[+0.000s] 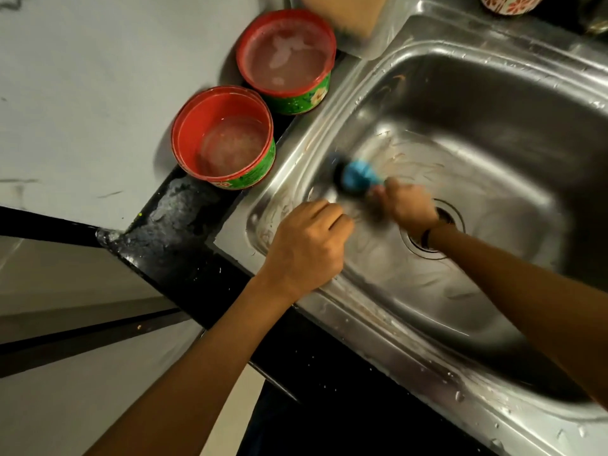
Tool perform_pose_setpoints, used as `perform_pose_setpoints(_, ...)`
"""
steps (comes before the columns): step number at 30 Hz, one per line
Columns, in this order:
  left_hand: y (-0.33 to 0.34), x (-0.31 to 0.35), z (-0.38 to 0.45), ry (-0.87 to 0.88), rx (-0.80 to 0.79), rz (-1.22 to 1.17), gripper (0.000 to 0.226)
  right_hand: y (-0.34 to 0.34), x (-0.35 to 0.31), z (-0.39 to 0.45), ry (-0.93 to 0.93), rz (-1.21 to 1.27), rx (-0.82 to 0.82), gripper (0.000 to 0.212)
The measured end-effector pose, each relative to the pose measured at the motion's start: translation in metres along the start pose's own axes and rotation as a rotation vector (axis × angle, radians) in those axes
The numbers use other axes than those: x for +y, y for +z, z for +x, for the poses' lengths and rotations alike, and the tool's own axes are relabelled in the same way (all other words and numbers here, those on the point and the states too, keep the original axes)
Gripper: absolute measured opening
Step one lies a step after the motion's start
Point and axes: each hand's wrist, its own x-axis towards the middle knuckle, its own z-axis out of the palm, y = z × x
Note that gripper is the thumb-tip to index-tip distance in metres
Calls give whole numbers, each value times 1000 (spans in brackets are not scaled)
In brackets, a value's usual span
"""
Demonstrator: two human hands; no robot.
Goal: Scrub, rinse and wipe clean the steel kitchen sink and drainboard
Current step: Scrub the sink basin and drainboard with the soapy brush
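Grey, shiny steel for the sink point(411, 343), streaked pale brown. Blue with a dark head for the brush point(357, 175). Red inside, green with flower print outside, for both tubs point(227, 139) point(288, 60). Black, speckled white, for the counter point(184, 258).
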Motion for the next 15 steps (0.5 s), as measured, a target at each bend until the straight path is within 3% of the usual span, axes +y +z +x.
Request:
perform_pose_setpoints(2,-1,0,0,-6,-18,6,18,-20,12,33,191,95,121,46)
perform_pose_setpoints(3,-1,0,1,-11,-27,4,18,-22,10,36,201,110,145,49)
perform_pose_setpoints(5,-1,0,3,-19,-43,-20,19,-7,-2,12,116,152,81,47)
perform_pose_setpoints(8,-2,0,6,-21,-42,-41,21,24,-25,-62,-167,78,-195,42)
perform_pose_setpoints(10,-1,0,6,-16,-49,-61,21,23,-23,-66,-262,-31,-207,47)
perform_pose_setpoints(15,1,0,3,24,-92,-32,19,-28,24,38,229,120,93,44)
